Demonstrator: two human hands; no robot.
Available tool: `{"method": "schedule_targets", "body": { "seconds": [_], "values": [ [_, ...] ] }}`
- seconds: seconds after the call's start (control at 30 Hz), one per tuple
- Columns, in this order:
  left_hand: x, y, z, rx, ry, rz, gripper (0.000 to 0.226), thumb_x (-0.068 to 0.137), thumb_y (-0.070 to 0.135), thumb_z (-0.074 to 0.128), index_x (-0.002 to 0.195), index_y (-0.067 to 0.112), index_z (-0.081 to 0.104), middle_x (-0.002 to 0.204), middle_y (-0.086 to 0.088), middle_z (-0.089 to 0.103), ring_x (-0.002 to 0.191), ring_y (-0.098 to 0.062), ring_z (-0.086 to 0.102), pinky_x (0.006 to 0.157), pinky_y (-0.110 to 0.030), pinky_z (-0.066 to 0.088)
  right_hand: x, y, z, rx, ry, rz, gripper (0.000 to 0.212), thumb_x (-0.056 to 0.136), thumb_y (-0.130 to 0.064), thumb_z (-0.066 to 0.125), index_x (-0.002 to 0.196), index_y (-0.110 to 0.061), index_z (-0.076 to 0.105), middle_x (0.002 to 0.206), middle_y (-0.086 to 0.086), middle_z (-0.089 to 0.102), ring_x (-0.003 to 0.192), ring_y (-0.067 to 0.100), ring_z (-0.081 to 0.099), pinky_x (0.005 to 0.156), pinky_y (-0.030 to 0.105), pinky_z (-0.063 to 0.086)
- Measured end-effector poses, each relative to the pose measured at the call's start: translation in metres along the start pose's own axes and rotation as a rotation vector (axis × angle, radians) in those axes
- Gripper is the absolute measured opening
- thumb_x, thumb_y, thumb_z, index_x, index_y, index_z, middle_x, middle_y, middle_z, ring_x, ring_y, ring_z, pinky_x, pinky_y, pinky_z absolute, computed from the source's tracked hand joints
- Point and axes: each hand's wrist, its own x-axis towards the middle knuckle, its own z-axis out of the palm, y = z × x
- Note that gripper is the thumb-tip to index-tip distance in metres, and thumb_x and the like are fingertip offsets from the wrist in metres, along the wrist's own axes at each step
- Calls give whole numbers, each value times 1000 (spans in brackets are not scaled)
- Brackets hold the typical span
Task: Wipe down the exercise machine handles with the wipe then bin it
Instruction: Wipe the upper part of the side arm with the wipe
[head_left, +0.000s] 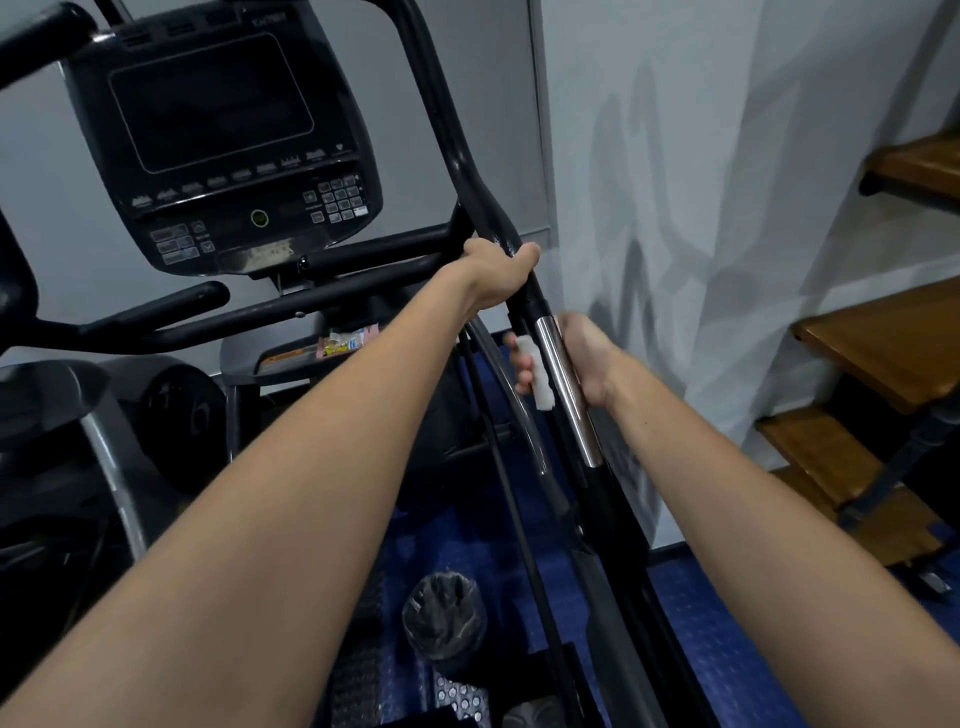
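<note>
The machine's right handle (457, 156) is a black curved bar that runs down into a shiny chrome section (563, 384). My left hand (501, 273) grips the black bar just above the chrome part. Lower down, my right hand (582, 364) is wrapped around the chrome section from the right, blurred by motion. A white wipe (537, 376) is pinched in its fingers on the left side of the chrome. A small bin (444, 621) lined with a dark bag stands on the blue floor below, between my forearms.
The dark console (218, 135) with screen and keypad sits at the upper left, with more black handlebars (156, 312) under it. A white wall (701, 208) is close on the right. Wooden stair treads (883, 353) stick out at the far right.
</note>
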Motion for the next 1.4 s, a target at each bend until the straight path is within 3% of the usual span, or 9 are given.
{"method": "schedule_targets", "body": {
  "seconds": [0.1, 0.2, 0.37, 0.47, 0.6, 0.87, 1.0, 1.17, 1.4],
  "values": [
    [0, -1, 0, 6, 22, 8, 83, 108, 49, 42, 157, -10, 10, 164, -15, 27, 150, -26, 27, 114, -30, 24, 5, 13, -11, 68, -114, 3, 40, 92, -30, 31, 74, -12, 62, 55, 2, 50, 48, 18, 50, 56, 30, 47],
    [1, -2, 0, -7, 9, 16, 79, 108, 46, 43, 156, -9, 12, 161, -13, 31, 144, -22, 32, 97, -24, 22, -9, 56, -28, 117, -187, 124, 42, 90, -29, 27, 65, -15, 57, 48, 1, 42, 42, 17, 44, 51, 28, 45],
    [1, -2, -1, -15, 0, 16, 81, 108, 48, 44, 157, -8, 11, 160, -12, 33, 140, -20, 34, 94, -26, 23, -37, 84, -37, -40, -149, 156, 47, 96, -27, 24, 63, -11, 54, 48, 7, 43, 44, 23, 44, 54, 32, 43],
    [-2, -1, 0, 9, 12, 15, 82, 108, 48, 43, 157, -8, 10, 163, -13, 28, 148, -25, 30, 102, -26, 25, -19, 40, -16, -24, -42, 73, 37, 89, -29, 32, 69, -9, 56, 53, 8, 46, 48, 23, 45, 56, 31, 43],
    [-2, 1, 1, 25, 17, 7, 83, 107, 51, 43, 157, -7, 13, 162, -16, 30, 147, -29, 32, 114, -35, 27, 0, 1, 0, -47, 30, -16, 43, 99, -33, 28, 79, -11, 58, 58, 4, 53, 51, 20, 52, 55, 27, 48],
    [-3, -1, 0, -26, 16, -1, 90, 104, 54, 47, 158, -8, 11, 162, -20, 29, 148, -33, 33, 116, -39, 30, -40, 81, -35, -21, -140, 156, 40, 90, -30, 29, 66, -12, 54, 51, 7, 43, 46, 22, 45, 55, 33, 43],
    [-2, -3, 0, -18, 32, 11, 87, 104, 54, 48, 157, -6, 15, 159, -16, 35, 145, -31, 37, 114, -35, 31, -35, 55, -20, -111, -46, 148, 39, 90, -29, 28, 71, -7, 53, 53, 12, 47, 52, 26, 47, 59, 34, 44],
    [0, -2, 2, -2, 34, -2, 89, 104, 55, 46, 156, -9, 14, 160, -19, 32, 146, -33, 35, 116, -40, 30, -7, -4, 13, -36, 61, -42, 42, 99, -32, 29, 76, -8, 56, 59, 7, 54, 53, 21, 51, 57, 29, 46],
    [1, -2, 1, -13, -6, -5, 86, 106, 55, 43, 156, -9, 12, 162, -20, 28, 147, -33, 33, 116, -41, 30, -44, 53, -4, -114, 146, 41, 44, 100, -32, 27, 76, -8, 56, 56, 11, 52, 50, 25, 50, 55, 32, 46]
  ]
}}
